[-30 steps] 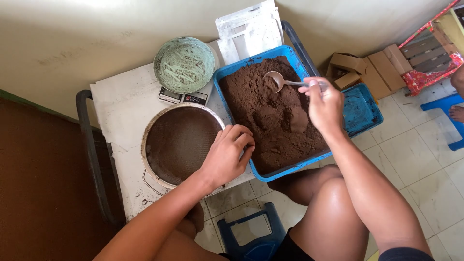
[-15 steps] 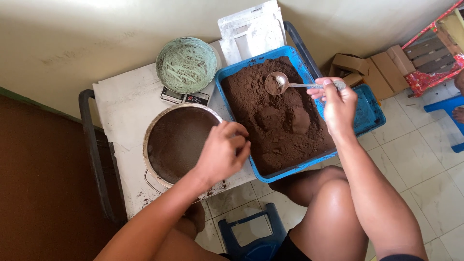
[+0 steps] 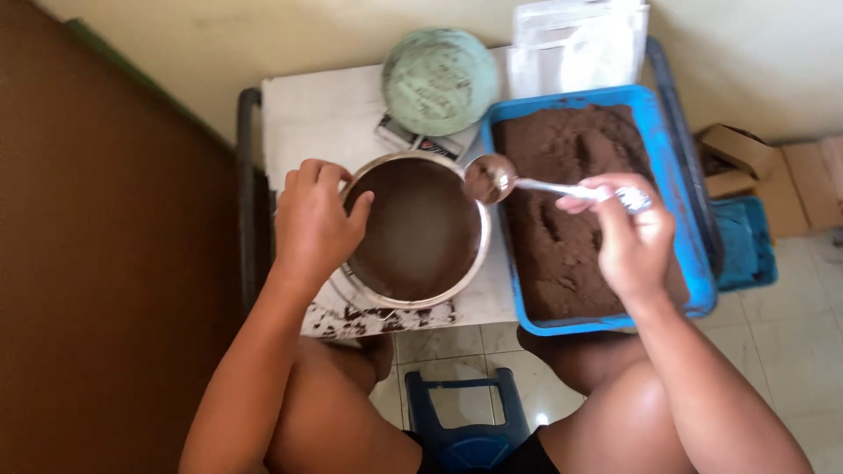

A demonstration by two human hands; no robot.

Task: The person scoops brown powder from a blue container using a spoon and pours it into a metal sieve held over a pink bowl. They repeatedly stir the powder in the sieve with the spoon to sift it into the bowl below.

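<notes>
Head view: right hand point(image 3: 634, 241) pinches the handle of a metal spoon point(image 3: 527, 183), fingers closed on it; the spoon bowl, heaped with brown powder, sits over the right rim of the round metal sieve point(image 3: 417, 230). Left hand point(image 3: 314, 224) grips the sieve's left rim, fingers curled over it. Blue tray point(image 3: 674, 167) of brown powder just right. Green bowl point(image 3: 439, 81) far, plastic bags point(image 3: 575, 44) far right. White table point(image 3: 312, 118) underneath.

Shiny metal spoon point(image 3: 527, 183), steel sieve point(image 3: 414, 230); matt blue plastic tray point(image 3: 676, 175).
</notes>
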